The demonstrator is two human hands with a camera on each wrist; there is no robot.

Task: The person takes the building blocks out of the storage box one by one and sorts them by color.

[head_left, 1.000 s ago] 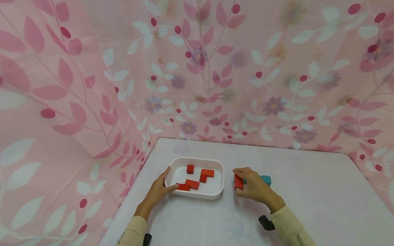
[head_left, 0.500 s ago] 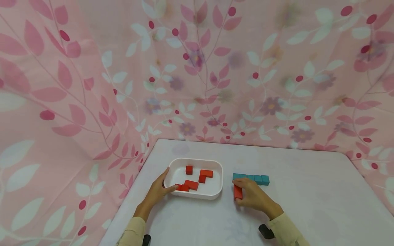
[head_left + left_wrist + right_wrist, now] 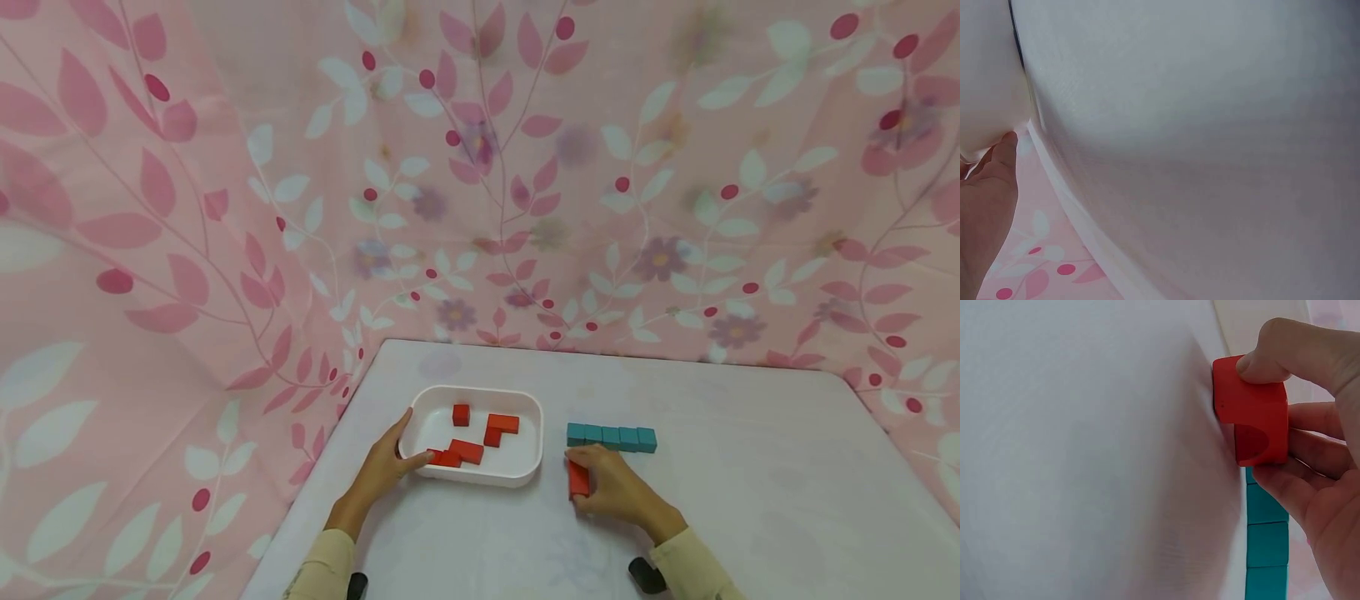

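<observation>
My right hand (image 3: 618,490) has its fingers (image 3: 1275,347) pinched tight on a red block (image 3: 578,480). The block has a bite out of one corner, like a fat letter L, and one fingertip presses on its face. I hold it low over the white worktop (image 3: 750,475), but I can't tell if it touches down. Just behind it is a row of teal cubes (image 3: 611,438), five side by side, lying straight on the worktop.

My left hand (image 3: 381,467) holds the white tray (image 3: 483,478) at its near left corner. My thumb goes over the edge and my other fingers press on the outside. The tray sits flat, to the left of the teal cubes, with a gap between them.

In the tray I see a small red cube (image 3: 461,415) near the back and a red bent piece (image 3: 504,424) over to the right. A red stepped piece (image 3: 467,452) lies near the front left, close to my thumb.

My sleeves (image 3: 693,560) are pale yellow. Behind the worktop hangs a pink cloth (image 3: 525,250) with leaves, flowers and dark pink dots.
</observation>
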